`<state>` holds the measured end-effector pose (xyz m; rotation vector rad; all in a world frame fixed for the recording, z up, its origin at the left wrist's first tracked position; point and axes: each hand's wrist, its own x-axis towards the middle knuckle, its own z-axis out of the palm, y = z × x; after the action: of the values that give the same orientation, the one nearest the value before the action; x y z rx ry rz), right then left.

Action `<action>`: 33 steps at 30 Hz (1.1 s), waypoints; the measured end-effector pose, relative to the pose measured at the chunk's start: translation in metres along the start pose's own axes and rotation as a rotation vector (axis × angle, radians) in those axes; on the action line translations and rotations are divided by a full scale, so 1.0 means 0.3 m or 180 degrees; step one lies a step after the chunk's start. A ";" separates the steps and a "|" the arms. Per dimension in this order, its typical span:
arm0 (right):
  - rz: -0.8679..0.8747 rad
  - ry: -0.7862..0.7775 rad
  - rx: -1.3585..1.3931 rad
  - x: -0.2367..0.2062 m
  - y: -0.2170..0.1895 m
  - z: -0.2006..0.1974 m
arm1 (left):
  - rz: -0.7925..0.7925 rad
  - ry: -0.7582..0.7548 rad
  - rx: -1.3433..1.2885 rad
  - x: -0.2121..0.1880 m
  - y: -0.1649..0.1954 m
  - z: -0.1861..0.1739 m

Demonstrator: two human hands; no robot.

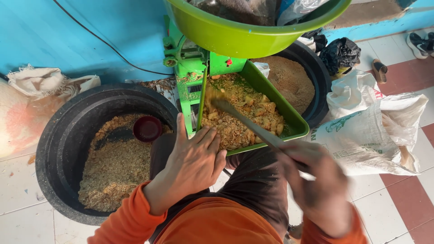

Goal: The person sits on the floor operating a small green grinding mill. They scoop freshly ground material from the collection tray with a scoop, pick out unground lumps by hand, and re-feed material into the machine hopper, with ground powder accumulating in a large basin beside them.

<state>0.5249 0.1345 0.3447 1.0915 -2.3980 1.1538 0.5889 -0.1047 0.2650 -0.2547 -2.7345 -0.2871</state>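
Right hand point(316, 180), blurred with motion at about five o'clock in the view, is clenched around the handle of a long stick-like tool point(246, 123) whose far end reaches up toward eleven o'clock into the green feed tray point(296, 121). That tray slopes toward the person and is heaped with yellowish chopped pieces and fine meal point(239, 115); the tool's tip is buried in this heap. Left hand point(195, 161) lies open, fingers spread, palm down on the person's dark-trousered knee, its fingertips touching the near edge of the tray at about six o'clock from the heap. Behind the tray stands the green milling machine point(187, 61), with a large green basin point(235, 34) on top at twelve o'clock. At nine o'clock from the left hand sits a black tub point(58, 149) partly filled with ground meal, a small red bowl point(147, 128) resting in it. A second black tub point(316, 86) of finer brown meal sits at two o'clock, and white sacks point(370, 131) lie at three o'clock on the tiled floor.
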 end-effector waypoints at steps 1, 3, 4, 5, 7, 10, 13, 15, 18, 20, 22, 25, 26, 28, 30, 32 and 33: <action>-0.0257 0.0010 -0.0277 0.012 0.018 0.047 | -0.0029 -0.0067 -0.0044 0.003 0.003 0.005; -0.0642 0.0130 -0.0547 0.019 0.046 0.142 | -0.0075 -0.0198 -0.0122 0.015 0.001 0.020; -0.0769 0.0233 -0.0539 0.018 0.052 0.178 | -0.0056 -0.0053 -0.0078 0.023 -0.005 0.028; -0.0805 0.0295 -0.0574 0.013 0.053 0.200 | -0.0043 0.0081 -0.0042 0.032 -0.012 0.038; -0.0871 0.0417 -0.0654 0.005 0.045 0.220 | -0.0059 0.0179 -0.0070 0.051 -0.027 0.061; -0.0496 0.0444 -0.0526 -0.002 0.020 0.201 | -0.0128 -0.0017 -0.0262 0.076 -0.048 0.090; -0.0173 0.0463 -0.0200 0.006 0.015 0.187 | -0.0132 -0.0180 -0.0306 0.088 -0.060 0.104; -0.0512 0.0372 -0.0386 0.014 0.027 0.198 | -0.0131 -0.0059 -0.0174 0.090 -0.060 0.106; -0.0628 0.0426 -0.0449 0.021 0.044 0.226 | -0.0159 -0.0239 -0.0249 0.105 -0.071 0.105; -0.0616 0.0498 -0.0471 0.027 0.049 0.242 | -0.0207 -0.0376 -0.0330 0.119 -0.079 0.105; -0.0601 0.0528 -0.0558 0.031 0.048 0.249 | -0.0209 -0.0386 -0.0353 0.123 -0.081 0.105; -0.0519 0.0211 -0.0440 0.029 0.053 0.259 | -0.0126 -0.0307 -0.0289 0.125 -0.083 0.105; -0.0497 0.0324 -0.0435 0.024 0.061 0.265 | -0.0113 -0.0357 -0.0259 0.126 -0.085 0.107; -0.0451 0.0511 -0.0412 0.012 0.081 0.280 | -0.0064 -0.0264 -0.0225 0.132 -0.095 0.111; -0.0440 0.0399 -0.0453 0.006 0.106 0.305 | 0.0034 -0.0026 -0.0252 0.141 -0.105 0.123; -0.0449 0.0376 -0.0510 0.014 0.127 0.317 | -0.0048 -0.0412 -0.0198 0.154 -0.119 0.138; -0.0459 0.0391 -0.0537 0.017 0.128 0.305 | -0.0083 -0.0598 -0.0163 0.165 -0.129 0.147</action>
<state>0.5008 0.0782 0.2665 1.0854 -2.2365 0.9254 0.5201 -0.1249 0.2379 -0.2726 -2.9205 -0.3574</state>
